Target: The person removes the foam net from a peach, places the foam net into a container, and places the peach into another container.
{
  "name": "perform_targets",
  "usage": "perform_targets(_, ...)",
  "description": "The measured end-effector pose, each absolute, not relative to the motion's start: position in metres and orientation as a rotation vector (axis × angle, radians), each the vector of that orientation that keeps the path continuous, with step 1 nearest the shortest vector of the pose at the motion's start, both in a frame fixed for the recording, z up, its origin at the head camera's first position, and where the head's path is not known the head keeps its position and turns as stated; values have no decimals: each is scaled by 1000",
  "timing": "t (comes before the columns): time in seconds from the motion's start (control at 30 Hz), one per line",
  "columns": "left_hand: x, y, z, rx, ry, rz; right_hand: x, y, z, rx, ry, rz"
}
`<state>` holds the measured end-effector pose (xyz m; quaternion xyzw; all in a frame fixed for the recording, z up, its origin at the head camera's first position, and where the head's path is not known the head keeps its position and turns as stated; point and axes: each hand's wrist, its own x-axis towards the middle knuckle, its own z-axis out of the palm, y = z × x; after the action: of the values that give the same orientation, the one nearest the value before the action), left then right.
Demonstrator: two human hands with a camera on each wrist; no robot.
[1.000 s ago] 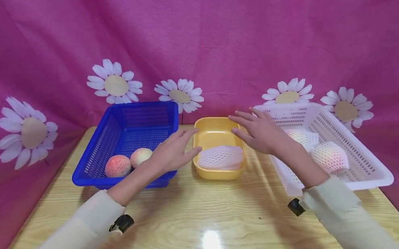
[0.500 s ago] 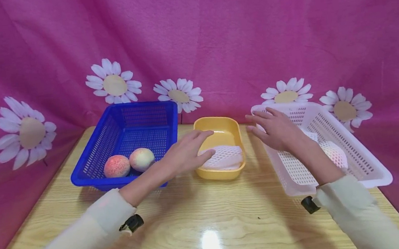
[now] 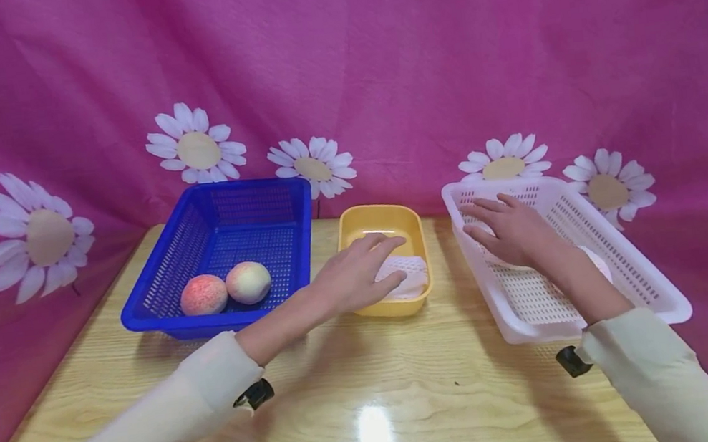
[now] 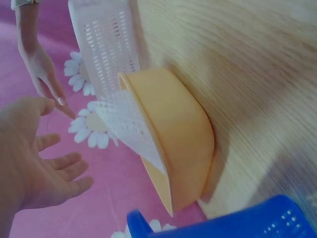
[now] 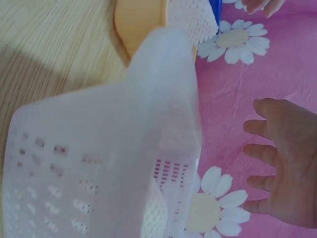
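Observation:
My left hand (image 3: 360,274) hangs over the yellow tub (image 3: 395,308), fingers spread and holding nothing. A white foam net (image 3: 413,276) lies in that tub, partly hidden by the hand; in the left wrist view the foam net (image 4: 131,129) pokes above the tub's rim. Above the white basket (image 3: 534,332) is my right hand (image 3: 511,232), its fingers loosely extended and nothing in its grasp. My right forearm mostly covers a net-wrapped peach (image 3: 598,261) in this basket. Another net-covered piece (image 5: 154,213) shows inside in the right wrist view.
On the left stands a blue basket (image 3: 143,314) with a red peach (image 3: 203,295) and a paler peach (image 3: 249,283) at its near end. All containers rest on a wooden table (image 3: 410,381). A pink flowered cloth (image 3: 377,67) hangs behind them.
My left hand has moved right, from the blue basket's edge to over the yellow tub. My right hand has moved right, from the tub's edge to over the white basket.

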<state>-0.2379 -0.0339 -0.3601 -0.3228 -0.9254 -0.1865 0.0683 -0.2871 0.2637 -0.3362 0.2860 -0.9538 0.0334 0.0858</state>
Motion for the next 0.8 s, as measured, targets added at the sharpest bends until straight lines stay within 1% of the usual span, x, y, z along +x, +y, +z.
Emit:
perform_targets(0.5,-230,-1,-365,-1099,-2733,-483,-295,291,-341,791,-2961,41)
perform_targets(0.67,-226,6,-368,-1142,-2730,-446,-299,300,-345,800,-2963,44)
perform_targets(0.8,-225,14,-369,-1192,-2745,-452,-302,306,-348,861,-2946,41)
